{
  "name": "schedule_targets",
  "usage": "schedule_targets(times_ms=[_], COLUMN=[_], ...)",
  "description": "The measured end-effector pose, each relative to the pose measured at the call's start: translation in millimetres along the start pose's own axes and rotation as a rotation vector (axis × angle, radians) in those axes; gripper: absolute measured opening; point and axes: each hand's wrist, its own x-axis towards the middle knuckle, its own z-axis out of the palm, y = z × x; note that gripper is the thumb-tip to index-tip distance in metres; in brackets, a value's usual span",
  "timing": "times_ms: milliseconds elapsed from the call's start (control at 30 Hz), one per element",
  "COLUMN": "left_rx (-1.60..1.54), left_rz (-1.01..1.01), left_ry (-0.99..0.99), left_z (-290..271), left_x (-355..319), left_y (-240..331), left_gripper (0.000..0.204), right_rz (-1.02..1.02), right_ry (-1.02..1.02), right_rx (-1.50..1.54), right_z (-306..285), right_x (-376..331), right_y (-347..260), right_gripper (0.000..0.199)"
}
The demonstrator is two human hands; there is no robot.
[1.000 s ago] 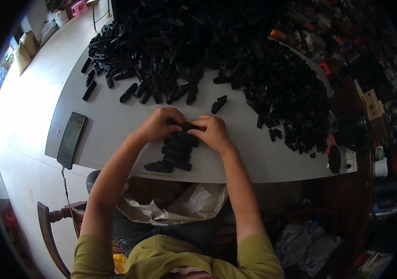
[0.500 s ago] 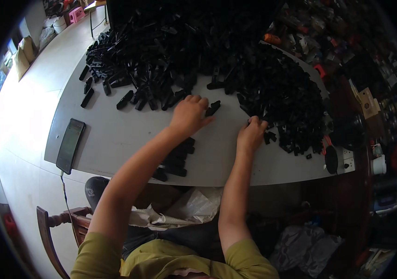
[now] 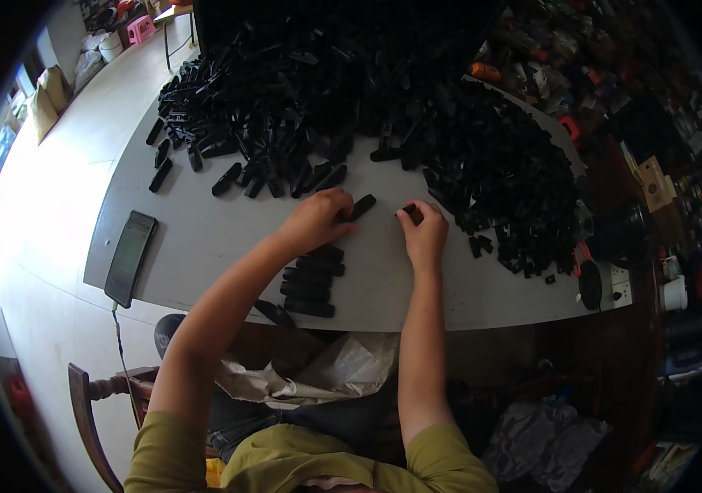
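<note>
My left hand (image 3: 318,220) is closed on one end of a long black plastic part (image 3: 364,206), whose other end points to the far right. Just to its right, my right hand (image 3: 425,236) pinches a small black plastic piece (image 3: 413,215), partly hidden by the fingers. The two held pieces are apart, above the light grey table (image 3: 375,279). Several similar long black parts (image 3: 310,290) lie in a column at the near edge, below my left wrist. A large heap of long black parts (image 3: 260,140) fills the far side.
Smaller black pieces (image 3: 523,181) are heaped on the right. A phone (image 3: 131,256) with a cable lies at the table's left edge. An open pale sack (image 3: 342,370) hangs between my lap and the table. A wooden chair (image 3: 92,411) stands at the near left.
My left hand has come nearer and now holds a long black part. My right hand has moved left from the small-piece heap with a small black piece. The view has shifted slightly.
</note>
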Motion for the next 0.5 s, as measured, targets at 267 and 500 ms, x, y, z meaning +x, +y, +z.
schedule_targets(times_ms=[267,500], left_rx=[-0.154,-0.299], left_rz=[-0.112,-0.139], left_ry=[0.070,0.065], left_z=[4.1,-5.1], left_x=[3.5,-6.7], left_y=[-7.0,-17.9], left_gripper=[0.019,0.020], right_rz=[0.001,-0.248], right_ry=[-0.225,-0.297], right_rx=[0.460,0.095], right_z=[9.0,1.3], right_x=[-7.0,-7.6], right_y=[-23.3,-16.9], right_gripper=[0.028,0.029])
